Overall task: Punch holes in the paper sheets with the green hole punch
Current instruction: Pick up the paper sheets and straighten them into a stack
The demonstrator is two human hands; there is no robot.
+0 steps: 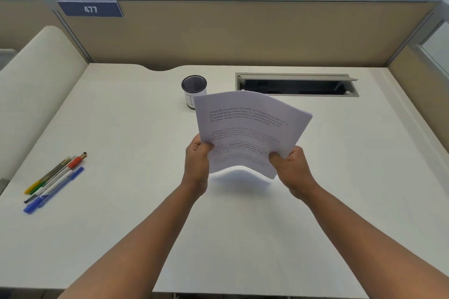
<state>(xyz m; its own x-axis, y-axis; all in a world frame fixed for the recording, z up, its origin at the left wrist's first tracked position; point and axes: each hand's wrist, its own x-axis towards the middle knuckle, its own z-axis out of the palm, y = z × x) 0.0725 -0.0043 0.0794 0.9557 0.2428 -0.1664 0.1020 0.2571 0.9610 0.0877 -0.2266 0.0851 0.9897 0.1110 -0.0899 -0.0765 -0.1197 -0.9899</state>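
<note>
A stack of white printed paper sheets (247,128) hangs above the middle of the white desk (145,201), bowed upward between my hands. My left hand (196,165) grips the stack's lower left edge. My right hand (291,167) pinches its lower right corner. The sheets tilt slightly to the right and cast a shadow on the desk beneath. No green hole punch shows anywhere in view.
A black mesh pen cup (194,91) stands behind the sheets. Several pens (54,181) lie at the desk's left side. An open cable tray (296,85) is sunk into the desk at the back right. Beige partition walls (243,31) enclose the desk.
</note>
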